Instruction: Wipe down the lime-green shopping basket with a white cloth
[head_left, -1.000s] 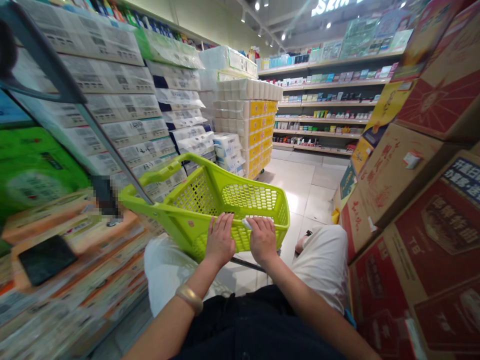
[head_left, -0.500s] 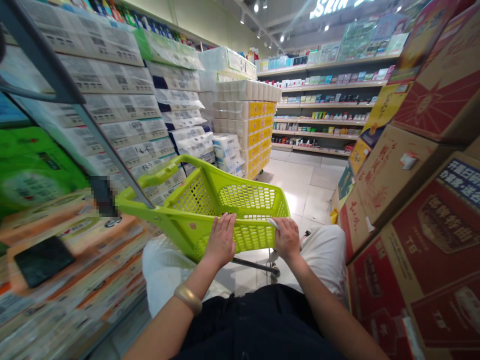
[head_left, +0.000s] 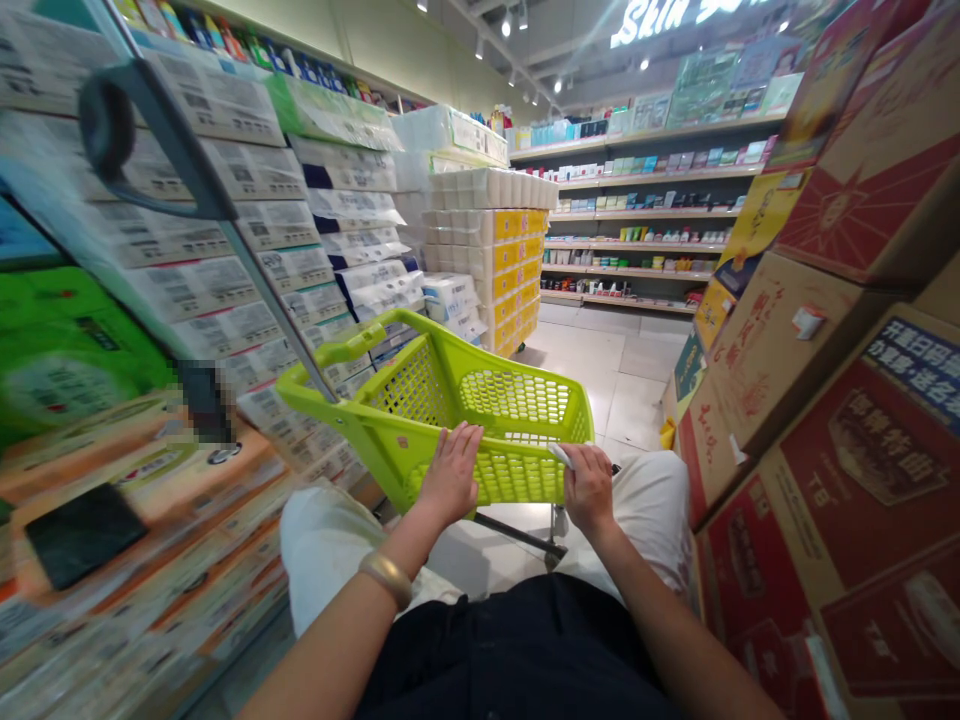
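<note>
Several stacks of wrapped toilet-paper packs (head_left: 225,200) wall the left side of a supermarket aisle, with a bright green package (head_left: 67,360) low beside them and a black rectangle (head_left: 86,535) lying on blurred packaging nearer the camera. A grey metal pull handle (head_left: 277,310) rises from the lime-green plastic shopping trolley (head_left: 495,395), which stands in the middle of the aisle on pale floor tiles (head_left: 622,400). Its perforated basket shows nothing inside. The left hand (head_left: 452,475), a gold bangle (head_left: 386,580) on its wrist, lies with spread fingers over the trolley's near rim. Just apart from it, the right hand (head_left: 589,490) curls around the same rim, with a small white item (head_left: 561,456) pinched at its fingers. Dark clothing (head_left: 510,650) and white trouser legs (head_left: 652,510) fill the bottom of the view. Beyond stand paper rolls on yellow cartons (head_left: 510,260), then wall shelves of boxed goods (head_left: 645,210) under a lit sign (head_left: 675,20). Red-printed cardboard cartons (head_left: 847,480) bank up the right side. A pixelated patch (head_left: 206,400) hides something left of the trolley, the left-side packaging is smeared, and the white item is too small to identify. Whether the left hand grips the rim or only rests there cannot be told.
</note>
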